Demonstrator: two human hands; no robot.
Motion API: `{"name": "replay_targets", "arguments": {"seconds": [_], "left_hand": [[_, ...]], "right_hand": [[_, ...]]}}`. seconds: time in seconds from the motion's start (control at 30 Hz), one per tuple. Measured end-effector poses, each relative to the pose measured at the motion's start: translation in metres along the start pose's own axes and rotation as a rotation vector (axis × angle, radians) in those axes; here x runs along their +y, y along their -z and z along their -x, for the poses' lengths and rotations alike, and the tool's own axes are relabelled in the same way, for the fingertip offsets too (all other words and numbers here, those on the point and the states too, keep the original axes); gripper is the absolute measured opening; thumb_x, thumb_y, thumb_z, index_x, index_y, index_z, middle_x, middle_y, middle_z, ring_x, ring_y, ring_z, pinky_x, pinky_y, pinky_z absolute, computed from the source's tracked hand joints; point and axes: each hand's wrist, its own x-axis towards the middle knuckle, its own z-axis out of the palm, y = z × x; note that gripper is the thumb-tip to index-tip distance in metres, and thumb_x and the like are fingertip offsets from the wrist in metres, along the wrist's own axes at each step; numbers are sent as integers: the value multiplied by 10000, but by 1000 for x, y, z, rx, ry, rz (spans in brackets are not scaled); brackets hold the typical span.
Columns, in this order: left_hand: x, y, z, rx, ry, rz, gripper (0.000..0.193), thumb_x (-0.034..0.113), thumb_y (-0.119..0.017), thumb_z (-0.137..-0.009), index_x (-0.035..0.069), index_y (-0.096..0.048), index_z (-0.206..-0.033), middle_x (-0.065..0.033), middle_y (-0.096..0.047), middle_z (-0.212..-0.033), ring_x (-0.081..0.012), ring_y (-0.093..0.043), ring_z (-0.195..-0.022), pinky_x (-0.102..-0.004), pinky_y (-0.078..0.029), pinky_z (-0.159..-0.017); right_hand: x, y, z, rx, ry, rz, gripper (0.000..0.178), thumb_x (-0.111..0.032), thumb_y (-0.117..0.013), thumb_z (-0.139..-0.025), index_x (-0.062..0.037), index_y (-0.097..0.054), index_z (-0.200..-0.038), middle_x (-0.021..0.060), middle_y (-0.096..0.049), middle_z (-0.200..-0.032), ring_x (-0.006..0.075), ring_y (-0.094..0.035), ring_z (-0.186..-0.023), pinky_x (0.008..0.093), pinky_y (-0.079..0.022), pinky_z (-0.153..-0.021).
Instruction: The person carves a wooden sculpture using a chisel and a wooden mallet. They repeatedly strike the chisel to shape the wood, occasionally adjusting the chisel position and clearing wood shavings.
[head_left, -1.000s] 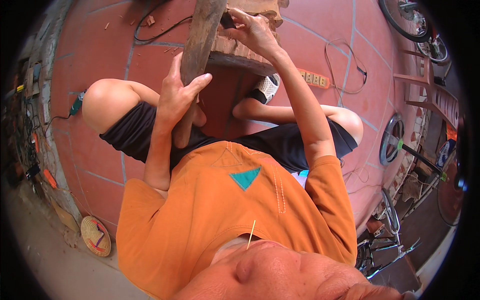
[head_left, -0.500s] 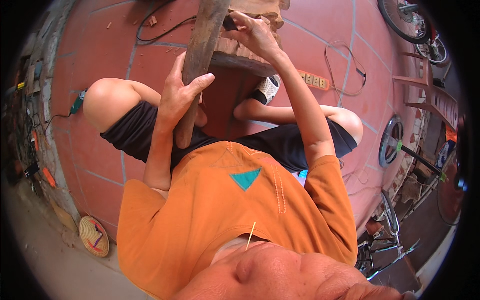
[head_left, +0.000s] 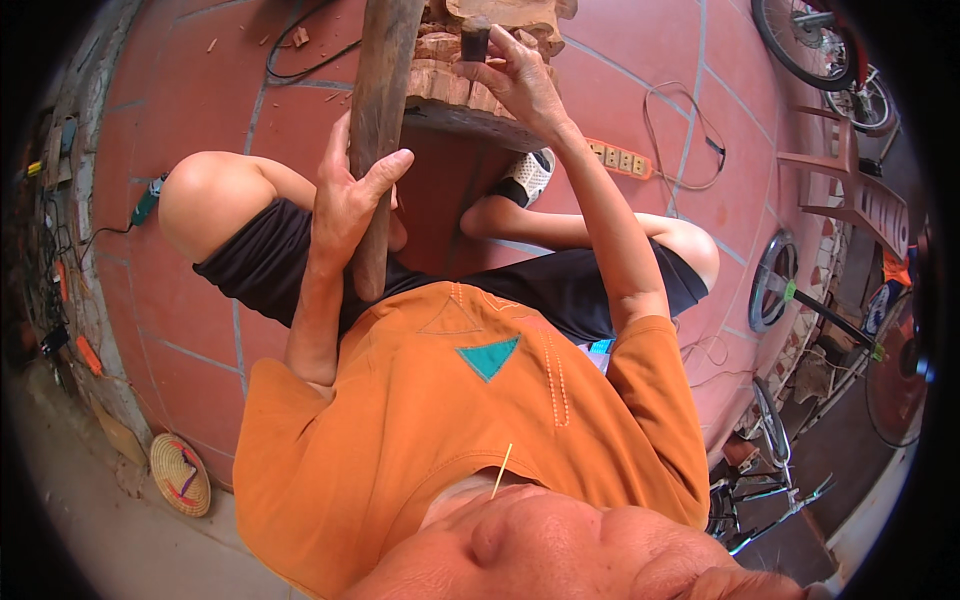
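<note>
My left hand (head_left: 345, 205) is wrapped round a long, tapered wooden club (head_left: 384, 90), its thumb along the near side. The club's narrow end points down toward my lap, and its far end runs out of the top of the picture. My right hand (head_left: 525, 92) pinches a short dark chisel (head_left: 474, 42) between thumb and fingers. The chisel stands about upright against a carved, rough-cut block of wood (head_left: 440, 85) on the floor beyond my feet. The chisel's working tip cannot be made out.
An orange power strip (head_left: 622, 160) and thin cable (head_left: 690, 185) lie right of the block. A black cord (head_left: 310, 75) and wood chips are at the left. Further out are a green power tool (head_left: 147, 203), a woven hat (head_left: 181, 475), a plastic chair (head_left: 855, 185) and bicycles.
The club has shifted slightly left with my left hand, away from the block. My right hand has moved a little right, and the chisel now shows more fully.
</note>
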Motion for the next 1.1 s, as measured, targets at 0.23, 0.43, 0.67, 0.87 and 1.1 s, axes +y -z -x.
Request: {"name": "replay_targets", "arguments": {"seconds": [0.23, 0.43, 0.67, 0.87, 1.1], "left_hand": [[4, 5, 9, 71, -62, 22, 565, 144, -743, -947, -5, -466, -1416, -31, -623, -905, -66, -575, -646, -217, -490, -573], [17, 3, 11, 105, -133, 19, 551, 142, -757, -941, 2, -479, -1395, -28, -638, -975, -75, -599, -742, -215, -504, -636], [14, -2, 12, 117, -161, 38, 530, 127, -755, -940, 9, -482, -1379, -29, -637, -995, -74, -595, -738, -216, -501, -629], [9, -2, 4, 80, -117, -160, 591, 117, -748, -937, 3, -450, -1434, -67, -672, -1064, -141, -652, -795, -275, -546, -694], [8, 7, -1, -22, -159, -290, 636, 127, -749, -936, -10, -419, -1463, -103, -705, -1133, -229, -696, -832, -341, -572, -777]], "right_hand": [[-11, -1, -2, -29, 7, 172, 400, -214, -801, -912, -54, -622, -1232, 85, -742, -1117, 164, -734, -968, 328, -585, -805], [-14, -1, -1, -3, 25, 152, 384, -239, -810, -901, -67, -631, -1194, 95, -763, -1105, 172, -746, -981, 337, -593, -769], [-11, -5, -3, -20, 49, 255, 411, -265, -822, -879, -91, -638, -1203, 98, -768, -1088, 211, -765, -942, 360, -593, -774], [-15, -9, 0, -19, 78, 348, 486, -311, -831, -863, -109, -640, -1263, 127, -775, -1047, 259, -772, -927, 388, -600, -772], [-11, -10, 3, 12, 96, 284, 573, -353, -837, -826, -154, -640, -1325, 174, -750, -1010, 334, -727, -875, 433, -559, -790]]}}
